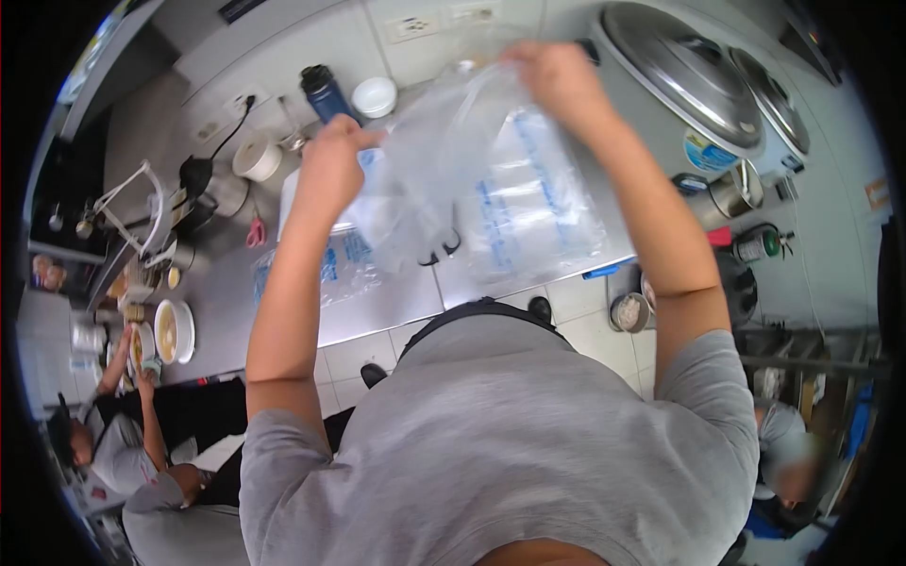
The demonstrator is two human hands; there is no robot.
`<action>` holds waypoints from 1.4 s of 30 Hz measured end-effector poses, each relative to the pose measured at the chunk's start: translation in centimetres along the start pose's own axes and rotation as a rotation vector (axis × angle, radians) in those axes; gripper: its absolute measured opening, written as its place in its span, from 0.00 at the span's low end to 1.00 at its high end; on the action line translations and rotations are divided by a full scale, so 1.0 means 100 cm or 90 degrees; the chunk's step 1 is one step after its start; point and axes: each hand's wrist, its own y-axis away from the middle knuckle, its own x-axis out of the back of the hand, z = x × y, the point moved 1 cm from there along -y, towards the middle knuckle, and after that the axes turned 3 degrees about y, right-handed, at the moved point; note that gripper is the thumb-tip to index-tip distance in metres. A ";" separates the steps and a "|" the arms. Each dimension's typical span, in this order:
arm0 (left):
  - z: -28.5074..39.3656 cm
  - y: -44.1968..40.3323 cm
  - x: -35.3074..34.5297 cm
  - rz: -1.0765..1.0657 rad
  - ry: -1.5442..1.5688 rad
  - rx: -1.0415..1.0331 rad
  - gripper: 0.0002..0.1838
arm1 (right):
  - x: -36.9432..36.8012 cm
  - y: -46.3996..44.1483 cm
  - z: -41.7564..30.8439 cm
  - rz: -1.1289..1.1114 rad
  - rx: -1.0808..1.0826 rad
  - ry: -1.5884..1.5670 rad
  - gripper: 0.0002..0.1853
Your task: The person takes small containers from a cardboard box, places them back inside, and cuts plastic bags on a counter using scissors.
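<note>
A clear plastic bag (439,141) is stretched between my two hands above the steel counter. My right hand (557,80) is raised near the wall, its fingers closed on the bag's upper corner. Lower and to the left, my left hand (335,162) is closed at the bag's other edge. Beneath lie flat clear plastic bags (528,203) with blue printing, reaching the counter's front edge. Two black curved pieces (442,248) show by the bag's lower end; what they belong to is hidden.
A blue bottle (330,94) and white bowls (375,97) stand along the wall. Pink-handled scissors (256,231) lie at left. Large lidded steel pots (684,71) are at right. Co-workers (123,448) are at far left, one handling food, and another person (783,453) is at lower right.
</note>
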 end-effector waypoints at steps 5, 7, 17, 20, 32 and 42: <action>-0.035 0.013 0.046 0.153 0.121 0.184 0.19 | 0.094 0.007 -0.024 0.358 -0.206 -0.196 0.15; -0.061 0.039 -0.001 0.154 0.142 0.153 0.18 | 0.076 0.036 -0.004 0.386 -0.114 -0.245 0.15; -0.027 0.068 -0.200 0.084 0.295 0.452 0.45 | 0.035 0.127 -0.019 0.002 -0.432 -0.477 0.18; -0.090 0.046 -0.281 0.025 0.474 0.507 0.36 | 0.056 0.140 -0.031 -0.011 -0.474 -0.309 0.20; -0.136 0.039 -0.154 0.276 0.150 0.249 0.44 | -0.040 0.227 0.038 0.079 -0.605 -0.405 0.13; 0.063 0.085 -0.173 -0.015 0.379 0.128 0.45 | -0.052 0.185 -0.002 0.227 -0.396 -0.446 0.10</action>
